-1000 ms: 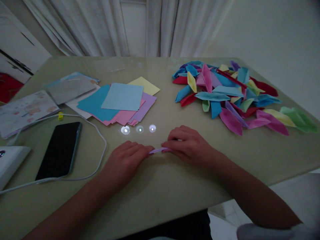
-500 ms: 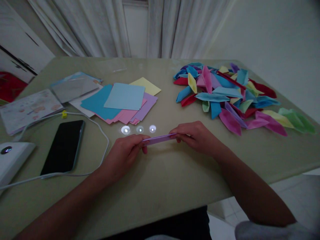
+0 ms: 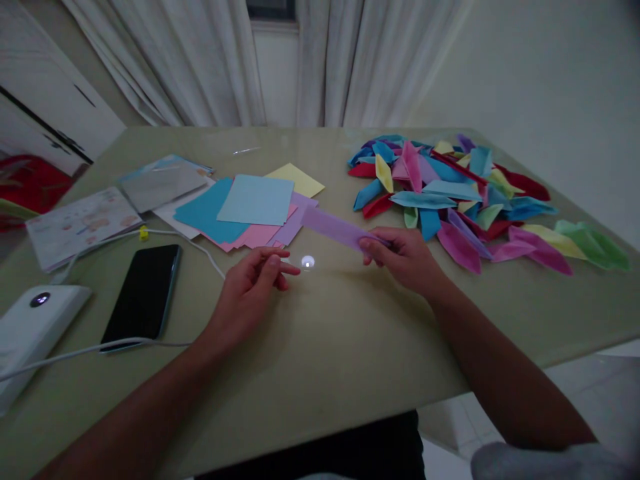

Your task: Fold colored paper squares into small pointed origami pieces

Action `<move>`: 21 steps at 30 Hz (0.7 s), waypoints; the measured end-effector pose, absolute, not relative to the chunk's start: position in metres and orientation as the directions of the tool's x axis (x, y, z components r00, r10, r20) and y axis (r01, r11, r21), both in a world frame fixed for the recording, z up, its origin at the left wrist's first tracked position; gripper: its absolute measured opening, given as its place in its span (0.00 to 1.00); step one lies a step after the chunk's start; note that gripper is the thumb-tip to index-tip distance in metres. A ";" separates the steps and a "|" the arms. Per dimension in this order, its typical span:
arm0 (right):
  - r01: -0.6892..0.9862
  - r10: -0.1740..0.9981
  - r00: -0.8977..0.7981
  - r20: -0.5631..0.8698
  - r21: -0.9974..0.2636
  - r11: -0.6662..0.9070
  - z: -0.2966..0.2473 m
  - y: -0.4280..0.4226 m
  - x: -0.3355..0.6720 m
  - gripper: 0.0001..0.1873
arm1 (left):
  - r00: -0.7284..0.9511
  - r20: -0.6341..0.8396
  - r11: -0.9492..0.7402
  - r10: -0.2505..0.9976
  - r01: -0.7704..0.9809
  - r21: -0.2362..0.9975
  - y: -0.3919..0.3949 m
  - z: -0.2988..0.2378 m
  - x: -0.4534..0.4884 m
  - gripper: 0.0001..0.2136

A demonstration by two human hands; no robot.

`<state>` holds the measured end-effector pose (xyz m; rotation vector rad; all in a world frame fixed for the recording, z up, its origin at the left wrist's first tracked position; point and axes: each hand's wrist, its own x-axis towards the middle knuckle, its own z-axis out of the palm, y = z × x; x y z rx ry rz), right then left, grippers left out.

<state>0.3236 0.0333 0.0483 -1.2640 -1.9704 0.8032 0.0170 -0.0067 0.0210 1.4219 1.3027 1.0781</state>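
A folded strip of purple paper [image 3: 333, 227] is pinched at its right end by my right hand [image 3: 400, 257], held above the table with its left end tilted up. My left hand [image 3: 255, 280] is off the paper, its fingers apart and pointing right, with nothing in them. Beyond it lies a fanned stack of square paper sheets: light blue [image 3: 256, 200], teal [image 3: 205, 212], yellow [image 3: 297, 180], pink and purple. At the right back is a heap of folded paper pieces [image 3: 440, 187] in many colours.
On the left are a black phone [image 3: 143, 293], a white power bank [image 3: 40, 333] with a white cable [image 3: 100, 350], and printed paper packets [image 3: 83, 227]. The table's [image 3: 320, 393] near edge runs just before my body. Grey curtains [image 3: 200, 60] hang behind.
My left hand has let go of the purple paper and opened. The strip, held by my right hand alone, has swung up at its left end and shows its flat face.
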 end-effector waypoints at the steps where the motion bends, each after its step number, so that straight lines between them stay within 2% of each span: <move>1: 0.495 0.910 -0.370 0.188 -0.789 0.364 0.047 0.031 0.319 0.19 | 0.081 -0.004 -0.005 0.997 0.108 0.994 -0.009 0.019 0.020 0.17; 4: 0.429 0.828 -0.524 0.201 -0.777 0.461 0.042 0.024 0.308 0.14 | 0.079 -0.048 0.059 0.996 -0.134 0.989 -0.016 0.016 0.024 0.20; 8: 0.432 0.786 -0.584 0.203 -0.742 0.512 0.038 0.022 0.303 0.12 | 0.087 -0.076 0.091 0.993 -0.183 0.979 -0.017 0.015 0.026 0.19; 15: 0.468 0.859 -0.507 0.074 -0.813 0.346 0.042 0.023 0.305 0.19 | 0.060 -0.156 0.167 0.986 -0.288 0.943 -0.017 0.016 0.027 0.20; 21: 0.434 0.876 -0.481 -0.040 -0.879 0.199 0.037 0.027 0.307 0.22 | 0.174 -0.058 0.116 0.983 -0.344 0.932 -0.018 0.015 0.022 0.15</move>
